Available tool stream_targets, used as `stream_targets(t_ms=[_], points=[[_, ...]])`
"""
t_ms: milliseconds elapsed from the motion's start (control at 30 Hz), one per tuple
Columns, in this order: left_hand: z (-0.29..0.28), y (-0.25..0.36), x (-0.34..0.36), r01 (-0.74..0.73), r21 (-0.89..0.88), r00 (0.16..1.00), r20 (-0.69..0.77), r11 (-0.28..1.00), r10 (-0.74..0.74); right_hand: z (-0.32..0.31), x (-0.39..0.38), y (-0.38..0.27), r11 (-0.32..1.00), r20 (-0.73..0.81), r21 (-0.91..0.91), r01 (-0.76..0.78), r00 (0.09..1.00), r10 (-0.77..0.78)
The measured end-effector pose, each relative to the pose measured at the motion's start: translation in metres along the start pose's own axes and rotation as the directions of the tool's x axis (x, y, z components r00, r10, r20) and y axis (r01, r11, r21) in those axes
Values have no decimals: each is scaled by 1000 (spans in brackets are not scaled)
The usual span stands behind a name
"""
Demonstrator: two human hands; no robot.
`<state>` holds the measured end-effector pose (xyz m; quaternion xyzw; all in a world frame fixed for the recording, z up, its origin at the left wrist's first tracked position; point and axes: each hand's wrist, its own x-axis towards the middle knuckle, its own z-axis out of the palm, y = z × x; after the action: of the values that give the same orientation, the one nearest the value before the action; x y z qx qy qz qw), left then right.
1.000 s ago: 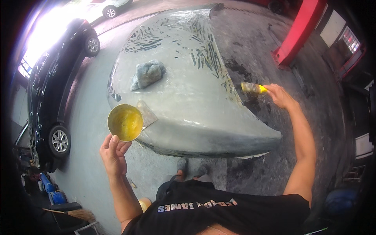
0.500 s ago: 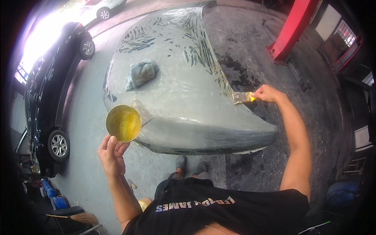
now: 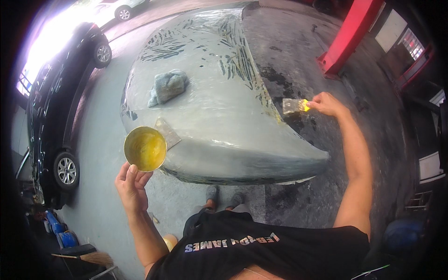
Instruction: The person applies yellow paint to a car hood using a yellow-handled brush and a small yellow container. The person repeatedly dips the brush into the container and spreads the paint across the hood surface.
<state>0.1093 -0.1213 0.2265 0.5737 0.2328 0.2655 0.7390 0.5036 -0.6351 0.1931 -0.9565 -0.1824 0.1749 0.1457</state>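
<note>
My left hand point(image 3: 133, 186) holds a round tin point(image 3: 145, 150) with yellow paste inside, over the near left part of a large curved grey panel point(image 3: 219, 116) with a shiny surface and dark streaks. My right hand point(image 3: 326, 105) grips a paintbrush point(image 3: 295, 105) by its yellow handle, its bristles just off the panel's right edge, where yellowish smears show; whether they touch it I cannot tell. A flat square metal piece point(image 3: 171, 133) lies on the panel, partly behind the tin. A crumpled grey-blue cloth point(image 3: 169, 87) rests higher on the panel.
A black car point(image 3: 63, 107) stands along the left, a white car point(image 3: 112, 11) behind it. A red lift post point(image 3: 347, 39) rises at the back right. A straw broom point(image 3: 95, 259) and blue equipment point(image 3: 63, 228) sit at the lower left. Grey, stained floor point(image 3: 98, 140) surrounds the panel.
The brush in my right hand came down and leftward onto the panel's right edge, then lifted slightly away. More yellow shows on that edge. My left hand and tin have shifted slightly.
</note>
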Motion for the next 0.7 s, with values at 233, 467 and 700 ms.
stream_targets(t_ms=[233, 467, 700], points=[[9, -2, 4, -20, -19, 998, 51, 1000, 21, 8, -18, -48, 999, 61, 23, 38, 997, -39], [-3, -2, 9, -9, -13, 999, 47, 1000, 10, -5, -52, -33, 994, -35, -88, -63, 998, 60], [7, -1, 17, -6, -34, 989, 146, 999, 11, 26, -58, -36, 999, -80, 43, -25, 996, 28]])
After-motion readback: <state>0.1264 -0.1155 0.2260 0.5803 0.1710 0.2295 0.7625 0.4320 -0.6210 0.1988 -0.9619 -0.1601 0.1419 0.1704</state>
